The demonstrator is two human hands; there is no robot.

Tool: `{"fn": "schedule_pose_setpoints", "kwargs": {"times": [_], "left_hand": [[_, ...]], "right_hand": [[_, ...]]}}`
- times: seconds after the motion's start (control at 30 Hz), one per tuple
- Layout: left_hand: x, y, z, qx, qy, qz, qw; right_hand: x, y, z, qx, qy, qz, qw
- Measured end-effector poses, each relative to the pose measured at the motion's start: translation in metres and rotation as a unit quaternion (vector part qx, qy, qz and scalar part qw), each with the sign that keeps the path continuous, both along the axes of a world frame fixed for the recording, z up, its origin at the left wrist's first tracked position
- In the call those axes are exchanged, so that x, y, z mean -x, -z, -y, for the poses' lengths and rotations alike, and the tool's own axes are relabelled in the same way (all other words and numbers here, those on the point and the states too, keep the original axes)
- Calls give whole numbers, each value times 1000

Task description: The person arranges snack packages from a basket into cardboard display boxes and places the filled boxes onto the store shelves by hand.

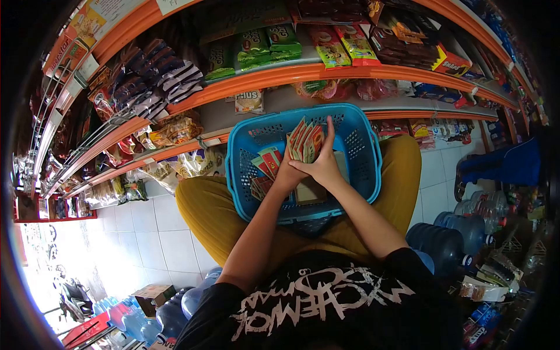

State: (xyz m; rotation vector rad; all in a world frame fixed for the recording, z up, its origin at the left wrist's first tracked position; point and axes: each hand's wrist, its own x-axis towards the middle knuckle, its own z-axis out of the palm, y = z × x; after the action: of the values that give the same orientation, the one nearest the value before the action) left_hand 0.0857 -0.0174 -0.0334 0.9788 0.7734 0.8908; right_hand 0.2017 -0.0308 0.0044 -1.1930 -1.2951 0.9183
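A blue plastic basket (pixel 376 157) with perforated sides sits between my bent knees. Above its middle, my left hand (pixel 287 173) and my right hand (pixel 326 166) close together around a fanned stack of small red, green and cream packets (pixel 305 141). One finger of the right hand stands up along the stack's right side. More packets in red and green (pixel 269 161) lie inside the basket at its left. A flat brown piece (pixel 310 192), perhaps cardboard, shows beneath my wrists. My forearms hide part of the basket's inside.
Shelves with orange edges (pixel 262 81) curve around the front, carrying green snack packs (pixel 255 48) and dark wrapped packs (pixel 149 70). Large blue water bottles (pixel 434 248) stand at the right, others at lower left. A blue cloth-like item (pixel 504 166) is at far right.
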Motion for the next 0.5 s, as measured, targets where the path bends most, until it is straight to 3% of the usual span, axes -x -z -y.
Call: {"fn": "schedule_pose_setpoints", "kwargs": {"times": [0.07, 0.13, 0.4, 0.5], "left_hand": [[2, -10, 1, 14, -2, 15, 1000], [5, -12, -2, 13, 4, 6, 1000], [9, -18, -4, -45, 36, -32, 998], [15, -34, -3, -25, 95, -20, 995]], "right_hand": [[-2, 1, -1, 8, -6, -18, 1000], [-5, 5, -3, 4, -14, 77, 997], [-9, 5, -1, 49, -36, 43, 997], [-11, 6, -3, 66, -30, 16, 997]]}}
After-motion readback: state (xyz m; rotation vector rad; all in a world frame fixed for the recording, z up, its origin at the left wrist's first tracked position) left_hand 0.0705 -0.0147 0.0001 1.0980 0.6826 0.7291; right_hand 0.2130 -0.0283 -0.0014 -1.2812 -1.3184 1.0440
